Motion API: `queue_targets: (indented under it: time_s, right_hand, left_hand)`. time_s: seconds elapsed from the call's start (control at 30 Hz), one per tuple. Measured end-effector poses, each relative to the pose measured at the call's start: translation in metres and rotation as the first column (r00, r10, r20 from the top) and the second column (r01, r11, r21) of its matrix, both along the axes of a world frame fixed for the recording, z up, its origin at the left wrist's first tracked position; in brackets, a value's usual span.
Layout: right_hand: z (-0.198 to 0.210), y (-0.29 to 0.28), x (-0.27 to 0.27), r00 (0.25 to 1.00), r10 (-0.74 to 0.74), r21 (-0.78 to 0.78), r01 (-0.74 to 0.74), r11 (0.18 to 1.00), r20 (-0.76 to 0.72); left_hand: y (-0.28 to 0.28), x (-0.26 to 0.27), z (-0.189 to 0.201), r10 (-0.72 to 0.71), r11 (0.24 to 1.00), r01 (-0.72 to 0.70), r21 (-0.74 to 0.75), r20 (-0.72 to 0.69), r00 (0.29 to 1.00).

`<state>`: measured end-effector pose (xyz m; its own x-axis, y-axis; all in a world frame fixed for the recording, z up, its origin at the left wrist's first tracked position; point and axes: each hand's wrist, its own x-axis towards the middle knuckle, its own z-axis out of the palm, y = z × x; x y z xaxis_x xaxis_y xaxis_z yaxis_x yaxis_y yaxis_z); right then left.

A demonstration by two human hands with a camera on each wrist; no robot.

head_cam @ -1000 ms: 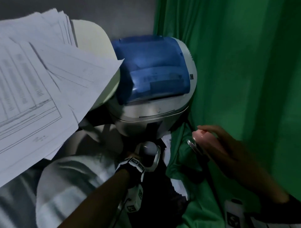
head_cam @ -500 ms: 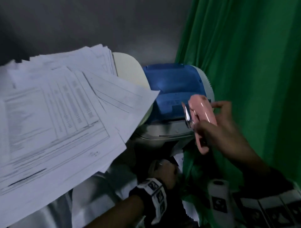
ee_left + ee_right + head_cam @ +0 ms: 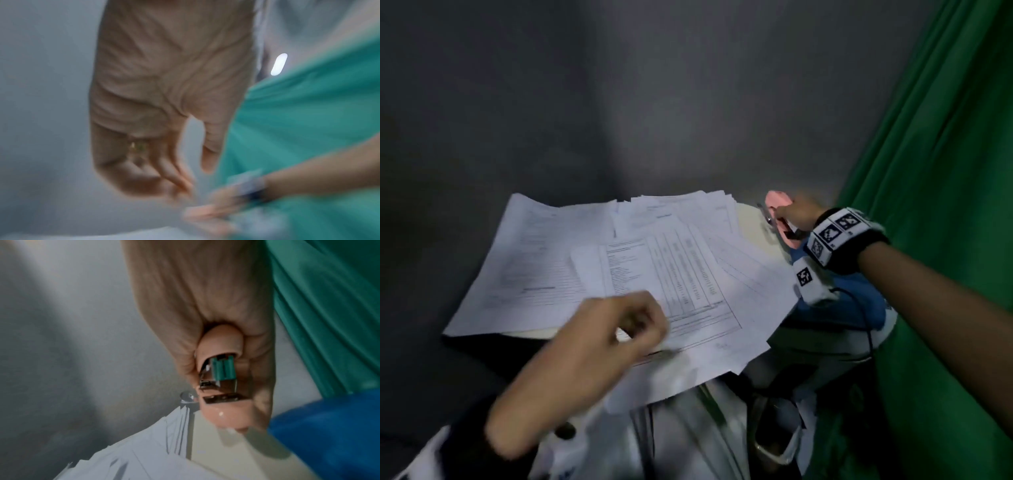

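Your stapler is pale pink, with silver metal and a green insert at its rear. The papers are white, printed with grey-black tables and lines of text. The curtain is plain bright green and the wall flat grey. The machine's lid is blue, and the table top is cream. Your wristband is black, with white tags bearing black square codes.

L hand blurred – stapler part-hidden.

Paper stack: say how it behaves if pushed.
The paper stack lies fanned and loose, so its sheets would probably slide apart rather than move together. Near corners overhang the cream surface, so they likely flop and could spill off.
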<state>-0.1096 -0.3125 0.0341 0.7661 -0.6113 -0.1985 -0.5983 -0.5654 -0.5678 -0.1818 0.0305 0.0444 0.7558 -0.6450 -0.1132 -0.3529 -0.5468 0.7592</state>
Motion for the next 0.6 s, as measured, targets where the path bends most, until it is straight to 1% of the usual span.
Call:
queue_targets:
  time_s: [0.03,0.07,0.1,0.13,0.2,0.23,0.3,0.37,0.47,0.5,0.53,0.6]
  right_hand:
    - [-0.002,0.003,0.002,1.000,-0.007,0.035,0.007,0.999,-0.023]
    - [-0.005,0.007,0.005,1.000,-0.011,0.086,0.014,0.996,-0.028]
    - [-0.004,0.014,0.006,0.999,-0.018,0.154,0.023,0.988,-0.034]
    - [-0.004,0.021,0.005,0.999,-0.023,0.213,0.030,0.976,-0.037]
    - [-0.002,0.035,0.005,0.998,-0.001,0.302,0.021,0.953,-0.067]
    - [-0.002,0.040,0.006,0.995,0.047,0.317,-0.017,0.948,-0.088]
    - [-0.002,0.051,0.007,0.986,0.121,0.286,-0.085,0.954,-0.114]
    - [-0.003,0.060,0.009,0.977,0.146,0.223,-0.110,0.969,-0.153]
    - [-0.005,0.072,0.005,0.964,0.187,0.080,-0.175,0.981,-0.191]
    - [-0.006,0.075,0.003,0.959,0.205,0.073,-0.194,0.978,-0.194]
    - [-0.008,0.077,0.001,0.958,0.217,0.097,-0.202,0.975,-0.187]
    - [-0.011,0.083,-0.005,0.955,0.250,0.210,-0.214,0.954,-0.159]
  left_hand:
    - [0.013,0.023,-0.013,0.191,0.981,-0.188,-0.044,0.083,0.978]
    - [0.024,0.044,-0.024,0.351,0.936,-0.345,-0.063,0.123,0.928]
    - [0.031,0.060,-0.034,0.458,0.889,-0.458,-0.024,0.094,0.884]
    - [0.032,0.070,-0.045,0.512,0.858,-0.513,0.022,0.038,0.858]
    - [0.029,0.083,-0.070,0.516,0.856,-0.512,0.071,-0.068,0.854]
    - [0.025,0.087,-0.078,0.517,0.856,-0.509,0.092,-0.124,0.847]
    - [0.019,0.091,-0.091,0.510,0.860,-0.494,0.127,-0.206,0.835]
    - [0.012,0.095,-0.098,0.533,0.844,-0.529,0.092,-0.258,0.806]
    - [0.003,0.090,-0.099,0.585,0.803,-0.592,0.066,-0.277,0.763]
    - [0.001,0.091,-0.100,0.597,0.790,-0.611,0.045,-0.279,0.752]
    - [-0.001,0.089,-0.101,0.604,0.782,-0.622,0.022,-0.272,0.749]
    - [-0.002,0.089,-0.108,0.619,0.765,-0.644,-0.027,-0.249,0.745]
